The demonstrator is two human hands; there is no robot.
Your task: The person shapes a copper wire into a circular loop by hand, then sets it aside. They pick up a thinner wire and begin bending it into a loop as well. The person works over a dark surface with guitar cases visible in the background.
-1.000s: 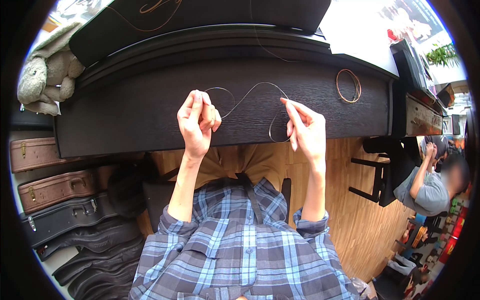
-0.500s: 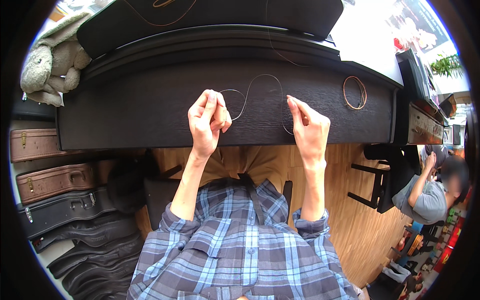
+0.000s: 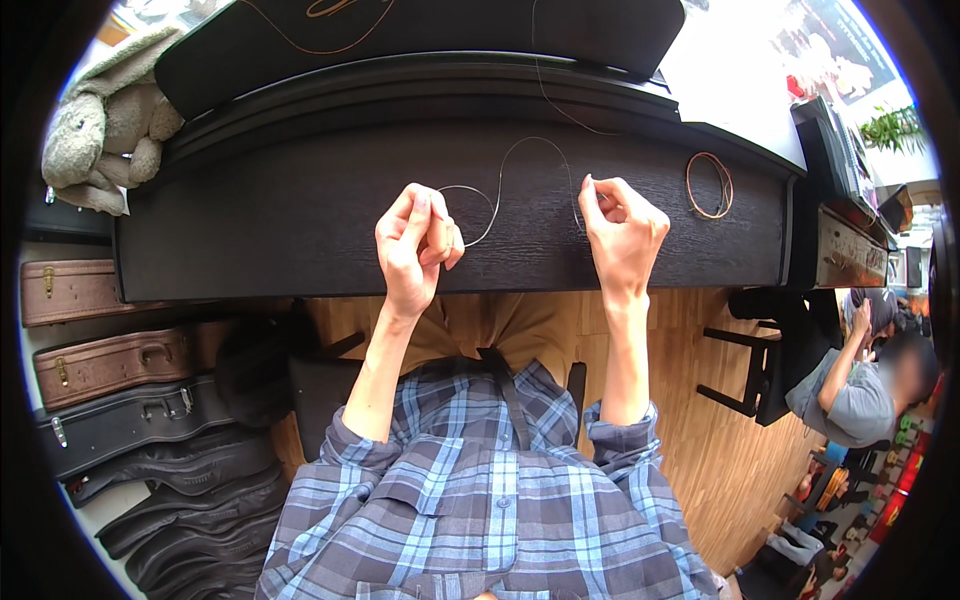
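My left hand (image 3: 415,250) is closed, thumb and fingers pinched together on a thin silvery metal string (image 3: 499,180). From there the string curls in a small loop, rises in an arch and comes down by my right hand (image 3: 627,240). That hand is also closed, its thumb and forefinger pinched at the string; the exact spot they grip is too fine to make out. Both hands hover above the front part of a dark, wood-grained piano lid (image 3: 260,230). A coiled copper-coloured string (image 3: 688,183) lies on the lid, to the right of my right hand.
Another thin string (image 3: 540,85) trails over the raised black panel behind the lid. A grey plush rabbit (image 3: 78,140) sits at far left, above several stacked instrument cases (image 3: 110,370). To the right are a black stool (image 3: 745,370) and a seated person (image 3: 850,390) in grey.
My right hand has shifted slightly right and up, and its wrist has turned a little. The string's arch has risen a bit with it. My left hand has stayed nearly still.
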